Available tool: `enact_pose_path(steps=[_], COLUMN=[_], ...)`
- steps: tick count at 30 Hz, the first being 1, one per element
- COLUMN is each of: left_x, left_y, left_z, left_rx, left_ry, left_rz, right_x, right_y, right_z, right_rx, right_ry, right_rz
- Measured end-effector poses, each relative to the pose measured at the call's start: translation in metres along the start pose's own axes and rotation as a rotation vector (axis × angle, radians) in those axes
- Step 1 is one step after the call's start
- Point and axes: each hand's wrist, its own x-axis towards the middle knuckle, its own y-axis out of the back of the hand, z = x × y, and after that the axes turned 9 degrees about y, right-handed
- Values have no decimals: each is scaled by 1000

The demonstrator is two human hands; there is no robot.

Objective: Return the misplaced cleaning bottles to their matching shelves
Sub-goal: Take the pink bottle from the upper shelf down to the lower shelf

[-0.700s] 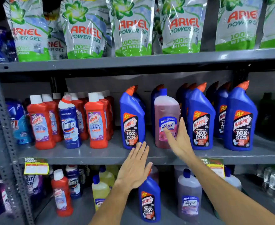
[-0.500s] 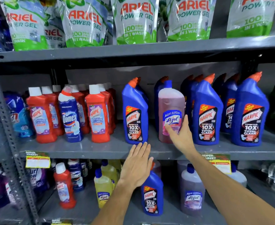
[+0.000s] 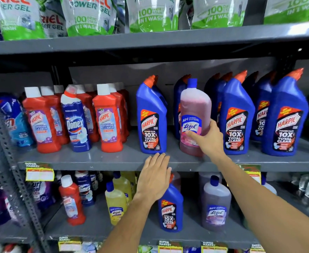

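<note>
So my right hand (image 3: 209, 138) is wrapped around the lower half of the pink Lizol bottle (image 3: 194, 110), thumb across the front label, fingers curled round the right side. The bottle's standing upright on the middle shelf (image 3: 98, 159), wedged in with the blue Harpic bottles (image 3: 152, 117), one just to its left and more close on its right and behind. Can't quite tell if its base is resting on the shelf or barely lifted, my hand covers that bit.

My left hand (image 3: 154, 177) is flat and open, holding nothing, fingers together and lying over the front edge of that same shelf. Right below it on the lower shelf there's a lone blue Harpic bottle (image 3: 171, 210) next to the purple Lizol bottle (image 3: 215, 203) and the yellow Lizol bottles (image 3: 116, 203). Further left on the middle shelf a Domex bottle (image 3: 76, 121) sits among the red Harpic bathroom cleaners (image 3: 40, 119).
</note>
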Motion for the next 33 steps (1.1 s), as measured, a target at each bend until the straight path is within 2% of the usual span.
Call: enact_pose_path(steps=[9, 18, 22, 28, 33], left_x=[-1, -1, -12, -73, -125], left_y=[-3, -7, -9, -33, -80], left_z=[2, -1, -5, -21, -44], left_rx=[-7, -46, -39, -85, -94], left_ry=[19, -10, -41, 62, 167], left_rz=[15, 40, 83, 93, -18], right_x=[-45, -129, -169, -217, -244], right_y=[24, 35, 29, 13, -10], right_z=[-18, -27, -7, 52, 103], right_rx=[93, 229, 288, 240, 206], right_ry=[65, 88, 21, -124, -244], right_rz=[160, 248, 267, 179, 144])
